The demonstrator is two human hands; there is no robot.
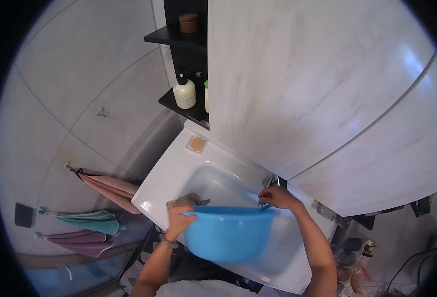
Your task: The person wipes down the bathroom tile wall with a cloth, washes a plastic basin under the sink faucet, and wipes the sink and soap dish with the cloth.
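Note:
A blue plastic basin (228, 237) is tilted over the white washbasin (161, 173), its inside hidden from me. My left hand (180, 220) grips its left rim, and a bangle circles that wrist. Beside the same hand, a crumpled grey cloth (191, 199) lies against the washbasin's left side. Over the basin's far right rim, my right hand (280, 198) has its fingers closed around the metal faucet (264, 205). The fingers partly cover the faucet.
A soap dish (196, 144) sits on the washbasin's back left corner. Above it, a black shelf (179, 106) carries a pump bottle (184, 94). Towels (87, 222) hang on the left wall. A large marbled cabinet panel (302, 84) rises behind the washbasin.

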